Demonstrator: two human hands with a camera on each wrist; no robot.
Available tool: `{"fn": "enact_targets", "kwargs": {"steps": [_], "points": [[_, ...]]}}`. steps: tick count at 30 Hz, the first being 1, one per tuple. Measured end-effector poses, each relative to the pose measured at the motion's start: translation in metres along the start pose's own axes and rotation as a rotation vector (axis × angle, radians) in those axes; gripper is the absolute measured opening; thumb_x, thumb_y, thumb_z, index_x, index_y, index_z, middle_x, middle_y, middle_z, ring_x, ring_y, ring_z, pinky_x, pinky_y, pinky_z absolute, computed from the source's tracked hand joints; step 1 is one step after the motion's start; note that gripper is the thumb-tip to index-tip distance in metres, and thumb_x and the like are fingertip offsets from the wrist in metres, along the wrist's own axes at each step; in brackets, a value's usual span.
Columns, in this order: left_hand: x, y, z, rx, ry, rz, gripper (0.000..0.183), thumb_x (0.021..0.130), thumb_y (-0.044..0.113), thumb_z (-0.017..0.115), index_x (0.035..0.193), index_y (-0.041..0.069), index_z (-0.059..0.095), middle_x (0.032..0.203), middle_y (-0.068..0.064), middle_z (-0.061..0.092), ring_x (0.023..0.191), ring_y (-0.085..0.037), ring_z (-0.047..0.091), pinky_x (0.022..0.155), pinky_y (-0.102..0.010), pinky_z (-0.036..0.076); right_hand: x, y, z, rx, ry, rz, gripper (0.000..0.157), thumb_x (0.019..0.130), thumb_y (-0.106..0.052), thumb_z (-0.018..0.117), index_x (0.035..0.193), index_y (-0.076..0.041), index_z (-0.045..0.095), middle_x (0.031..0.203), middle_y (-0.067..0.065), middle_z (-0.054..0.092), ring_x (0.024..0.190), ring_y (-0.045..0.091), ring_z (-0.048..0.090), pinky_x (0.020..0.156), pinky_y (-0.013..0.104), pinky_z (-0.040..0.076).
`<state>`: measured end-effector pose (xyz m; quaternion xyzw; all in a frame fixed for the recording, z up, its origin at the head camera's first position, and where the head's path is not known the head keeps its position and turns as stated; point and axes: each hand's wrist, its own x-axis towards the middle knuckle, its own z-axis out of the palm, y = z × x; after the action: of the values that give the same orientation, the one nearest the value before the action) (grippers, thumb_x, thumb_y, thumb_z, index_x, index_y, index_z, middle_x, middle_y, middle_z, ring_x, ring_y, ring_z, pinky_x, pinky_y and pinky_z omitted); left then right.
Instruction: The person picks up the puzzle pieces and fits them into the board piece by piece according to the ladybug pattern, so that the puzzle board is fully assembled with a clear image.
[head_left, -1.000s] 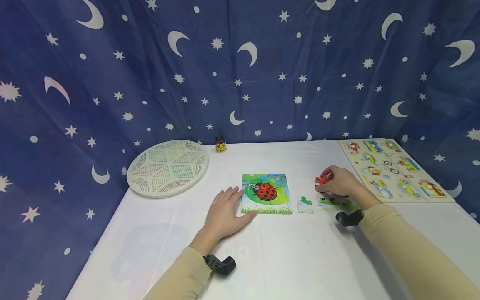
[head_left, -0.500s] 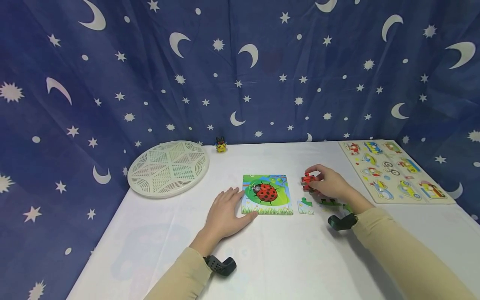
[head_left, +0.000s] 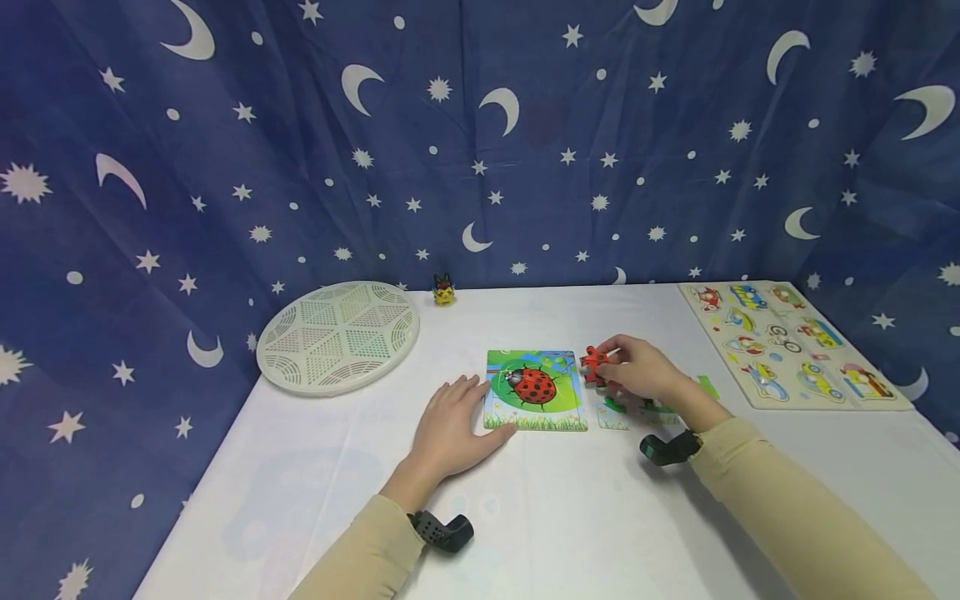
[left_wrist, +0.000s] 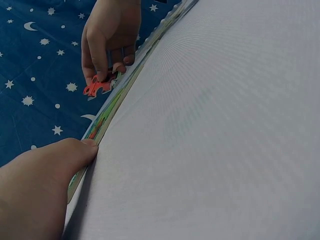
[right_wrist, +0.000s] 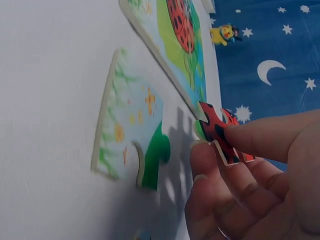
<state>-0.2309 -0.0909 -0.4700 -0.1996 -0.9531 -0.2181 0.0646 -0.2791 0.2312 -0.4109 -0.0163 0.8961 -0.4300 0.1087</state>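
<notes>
A square ladybug puzzle board point(head_left: 534, 390) lies flat on the white table. My left hand point(head_left: 447, 423) rests along its left side, fingers extended, with the thumb point(left_wrist: 82, 150) at the near edge. Just right of the board, my right hand point(head_left: 647, 371) pinches red, black-spotted jigsaw pieces point(right_wrist: 218, 131) between thumb and fingers, above the table; a second red piece shows behind the first in the right wrist view. Below that hand lies a corner jigsaw piece point(right_wrist: 131, 122) with grass and flowers. More green pieces point(head_left: 663, 411) are partly hidden under the hand and wrist.
A round pale-green perforated tray point(head_left: 337, 337) sits at the back left. Near the curtain stands a small yellow figure point(head_left: 443, 290). A wooden board with vehicle pictures point(head_left: 791, 346) lies at the right. A blue star-and-moon curtain point(head_left: 480, 167) closes off the back.
My right hand has moved left with the red jigsaw pieces, from over the loose pieces to the board's right edge. The left hand has stayed in place.
</notes>
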Motion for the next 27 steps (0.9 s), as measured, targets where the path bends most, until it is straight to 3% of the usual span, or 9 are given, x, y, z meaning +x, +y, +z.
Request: {"fn": "enact_targets", "kwargs": {"steps": [11,27], "points": [[0.000,0.001,-0.001,-0.003,-0.005,-0.003,0.083,0.089,0.068,0.062,0.150,0.011,0.054,0.156,-0.009,0.047,0.148,-0.028,0.036,0.124,-0.044,0.022,0.001,-0.010,0.013,0.029,-0.042,-0.036,0.035,0.095,-0.012,0.070,0.125,0.000,0.058,0.090,0.010,0.071,0.070,0.022,0.067,0.057,0.031,0.052],[0.001,0.001,0.000,0.005,-0.006,0.003,0.084,0.090,0.068,0.062,0.150,0.011,0.053,0.156,-0.010,0.047,0.148,-0.027,0.036,0.124,-0.044,0.023,0.004,-0.023,0.034,0.020,-0.051,-0.043,0.036,0.093,-0.013,0.074,0.123,-0.002,0.058,0.092,0.009,0.071,0.074,0.020,0.071,0.064,0.033,0.062]]}}
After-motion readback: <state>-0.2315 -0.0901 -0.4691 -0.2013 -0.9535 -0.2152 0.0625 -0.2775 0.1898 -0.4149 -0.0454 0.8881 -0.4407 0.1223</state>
